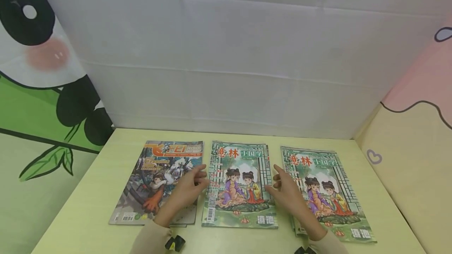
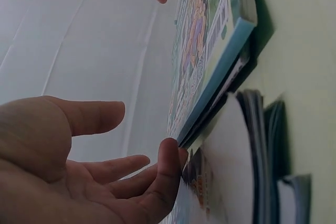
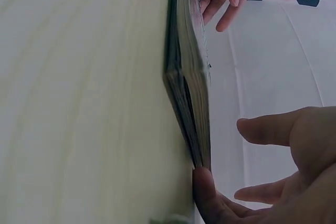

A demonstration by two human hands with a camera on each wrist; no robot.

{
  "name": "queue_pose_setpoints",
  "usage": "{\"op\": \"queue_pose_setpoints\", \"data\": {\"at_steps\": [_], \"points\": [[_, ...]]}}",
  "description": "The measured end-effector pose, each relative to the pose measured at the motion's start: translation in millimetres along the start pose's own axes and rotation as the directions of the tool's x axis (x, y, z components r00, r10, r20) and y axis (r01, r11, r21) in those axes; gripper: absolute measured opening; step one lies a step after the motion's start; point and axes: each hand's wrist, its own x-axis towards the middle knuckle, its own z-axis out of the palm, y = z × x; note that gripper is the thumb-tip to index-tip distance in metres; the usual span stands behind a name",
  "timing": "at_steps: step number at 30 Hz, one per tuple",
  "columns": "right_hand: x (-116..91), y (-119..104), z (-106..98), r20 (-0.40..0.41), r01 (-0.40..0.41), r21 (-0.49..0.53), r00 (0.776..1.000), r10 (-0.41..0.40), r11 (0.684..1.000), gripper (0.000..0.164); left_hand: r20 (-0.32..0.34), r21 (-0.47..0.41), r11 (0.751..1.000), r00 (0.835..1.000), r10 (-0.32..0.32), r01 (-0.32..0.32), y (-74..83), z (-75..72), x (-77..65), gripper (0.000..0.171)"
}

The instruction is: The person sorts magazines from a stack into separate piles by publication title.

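A green-covered magazine with two illustrated figures tops a small stack in the middle of the table. My left hand is at the left edge of this stack, over the right side of a grey-toned magazine. At the stack's right edge is my right hand, thumb near the cover's side. In the left wrist view, the fingers are loosely bent with fingertips right at the stack's edge. A fingertip meets the layered pages in the right wrist view. Both thumbs stand apart from the fingers.
Another green magazine, same cover, lies on a slightly fanned stack at the right, partly under my right forearm. More magazines lie beneath the left one. A white cloth wall rises behind the pale yellow table; printed panels flank it.
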Motion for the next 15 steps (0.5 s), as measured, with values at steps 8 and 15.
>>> {"op": "queue_pose_setpoints", "data": {"at_steps": [8,15], "points": [[2.0,2.6,1.7,0.026,-0.014,-0.020,1.000,0.015,1.000,0.093,0.011,0.016,1.000,1.000,0.002,-0.002,4.3,2.4,-1.4,0.058],[1.6,2.0,3.4,0.042,-0.018,-0.036,0.999,0.019,0.999,0.102,0.011,0.073,0.997,1.000,-0.014,0.013,7.4,3.3,-2.1,0.063]]}}
